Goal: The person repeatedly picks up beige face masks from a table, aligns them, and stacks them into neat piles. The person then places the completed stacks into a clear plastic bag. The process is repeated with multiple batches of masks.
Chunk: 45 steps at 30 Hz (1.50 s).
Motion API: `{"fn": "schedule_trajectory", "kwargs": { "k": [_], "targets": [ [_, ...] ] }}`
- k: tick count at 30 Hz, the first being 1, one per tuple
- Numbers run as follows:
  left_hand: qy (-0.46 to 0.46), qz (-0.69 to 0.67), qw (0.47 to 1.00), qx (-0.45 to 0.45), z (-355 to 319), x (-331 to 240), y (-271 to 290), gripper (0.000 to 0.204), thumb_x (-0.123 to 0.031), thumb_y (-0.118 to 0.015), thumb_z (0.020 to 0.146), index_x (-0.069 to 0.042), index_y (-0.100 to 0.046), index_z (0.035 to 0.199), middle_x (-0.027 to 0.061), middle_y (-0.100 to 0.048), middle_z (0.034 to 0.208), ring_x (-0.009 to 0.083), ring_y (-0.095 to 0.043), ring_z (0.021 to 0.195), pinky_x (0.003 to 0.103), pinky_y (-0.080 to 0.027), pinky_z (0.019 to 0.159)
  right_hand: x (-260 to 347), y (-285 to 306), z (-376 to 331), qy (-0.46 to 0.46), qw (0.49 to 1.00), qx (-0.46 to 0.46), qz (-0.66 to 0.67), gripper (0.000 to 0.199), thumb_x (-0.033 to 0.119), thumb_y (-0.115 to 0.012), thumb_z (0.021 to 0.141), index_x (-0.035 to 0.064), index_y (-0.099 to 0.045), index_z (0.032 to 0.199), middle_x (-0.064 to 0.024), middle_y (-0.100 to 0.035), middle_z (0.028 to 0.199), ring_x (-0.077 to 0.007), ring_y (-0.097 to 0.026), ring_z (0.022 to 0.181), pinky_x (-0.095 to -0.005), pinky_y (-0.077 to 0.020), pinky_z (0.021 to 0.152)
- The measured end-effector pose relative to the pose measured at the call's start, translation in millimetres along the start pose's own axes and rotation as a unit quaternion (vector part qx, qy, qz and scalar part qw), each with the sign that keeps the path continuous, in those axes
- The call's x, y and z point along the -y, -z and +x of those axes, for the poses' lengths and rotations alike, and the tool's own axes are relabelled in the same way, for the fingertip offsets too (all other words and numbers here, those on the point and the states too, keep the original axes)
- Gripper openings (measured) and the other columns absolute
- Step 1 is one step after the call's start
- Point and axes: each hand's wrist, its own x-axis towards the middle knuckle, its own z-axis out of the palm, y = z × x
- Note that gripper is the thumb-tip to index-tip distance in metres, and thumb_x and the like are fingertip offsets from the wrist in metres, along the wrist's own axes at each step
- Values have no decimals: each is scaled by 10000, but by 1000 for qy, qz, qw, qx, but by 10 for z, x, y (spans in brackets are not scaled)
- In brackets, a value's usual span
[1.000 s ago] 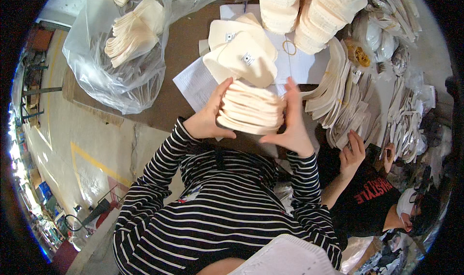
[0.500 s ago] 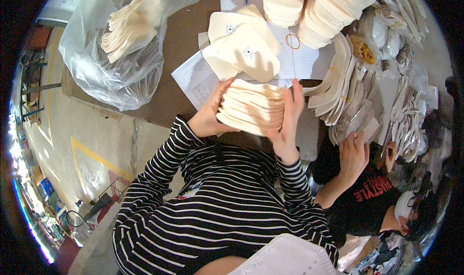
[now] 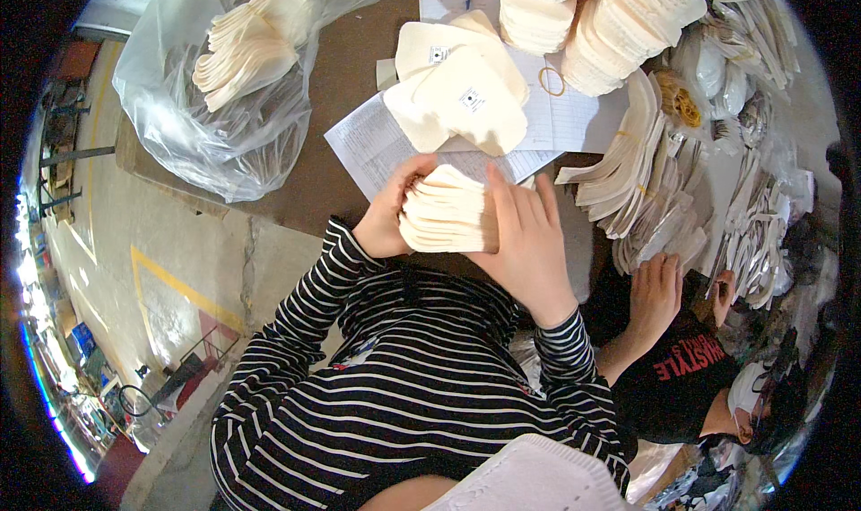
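Close in front of my body I hold a stack of cream, soft-looking pads [image 3: 444,213] between both hands. My left hand [image 3: 384,213] wraps round the stack's left end. Across its right end lies my right hand [image 3: 531,242], its back toward me, thumb below and fingers over the top; part of the stack is hidden behind it. Just beyond the stack, loose cream pads [image 3: 489,125] with rounded corners overlap on printed sheets [image 3: 363,148]. Two of the loose pads carry small printed labels. A rubber band [image 3: 552,81] lies on the papers to their right.
A clear plastic bag [image 3: 256,157] holding cream pads [image 3: 256,40] lies at the left of the brown table [image 3: 345,58]. Tall pad stacks [image 3: 536,13] stand at the back. Banded bundles [image 3: 623,165] fill the right side, beside a co-worker's hand [image 3: 655,297].
My right hand has turned from upright at the stack's end to lie over its right part, covering more of it. The left hand keeps its hold. The view has shifted slightly.
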Motion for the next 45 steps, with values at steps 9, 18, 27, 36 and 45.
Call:
{"fn": "schedule_trajectory", "kwargs": {
  "k": [9,18,27,36,45],
  "targets": [
    [-66,202,972,102,236,-234,170,913,-116,-845,723,-35,-327,1470,195,-392,1426,368,-397,1334,444,-347,1134,91,-42,43,-37,995,-83,-44,605,339,-801,724,55,-554,1198,-125,-620,1093,-304,-598,1082,-505,-336,1070],
    [74,4,982,-174,148,-392,531,402,-4,-640,881,-12,-584,1279,78,-577,1298,207,-514,1267,362,-355,1112,-120,-117,-42,-186,971,-111,-99,749,270,-874,673,8,-499,1265,-197,-632,1038,-387,-639,994,-458,-514,849],
    [47,-366,929,-6,303,-430,-336,781,-340,-698,927,-69,-299,1540,102,-451,1502,227,-439,1384,407,-339,1150,284,418,231,-137,942,-234,197,773,231,-878,691,-49,-456,1275,-245,-606,1121,-403,-620,1047,-458,-498,886],
    [67,-536,842,-5,954,-105,-102,609,-410,-453,1042,-56,-323,1521,149,-505,1455,293,-558,1251,448,-474,1060,174,449,390,13,971,-127,203,768,211,-775,843,-37,-375,1450,-214,-575,1231,-353,-596,1110,-399,-458,980],
    [119,-702,700,59,1005,72,-81,483,-290,-467,1046,23,-467,1414,187,-620,1303,281,-671,1095,423,-578,942,126,295,450,-89,926,-119,347,296,100,-639,966,-37,-624,1228,-101,-651,1019,-121,-594,813,-256,-484,738]
  ]
}}
